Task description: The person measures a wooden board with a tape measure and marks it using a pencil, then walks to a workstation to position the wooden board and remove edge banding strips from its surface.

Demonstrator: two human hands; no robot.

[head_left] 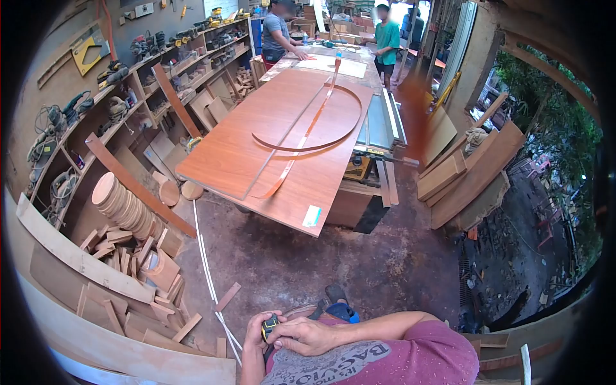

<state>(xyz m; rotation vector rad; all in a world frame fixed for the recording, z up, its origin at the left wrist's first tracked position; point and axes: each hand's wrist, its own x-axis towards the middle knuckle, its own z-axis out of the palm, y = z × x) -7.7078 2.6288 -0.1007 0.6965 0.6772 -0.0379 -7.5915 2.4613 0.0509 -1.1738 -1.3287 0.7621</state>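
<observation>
Close to my body at the bottom of the head view, my left hand is wrapped round a yellow and black tape measure. My right hand comes across from the right with curled fingers, gripping the same tape measure from its other side. Part of the tool is covered by my fingers. Farther ahead lies a reddish-brown wood-grain panel. On it rest a thin curved strip, a long straight strip and a small white-and-blue label.
Two people stand at the far worktable. Shelves with power tools line the left wall. Wood offcuts and stacked round discs lie at left. White strips cross the floor; boards lean at right.
</observation>
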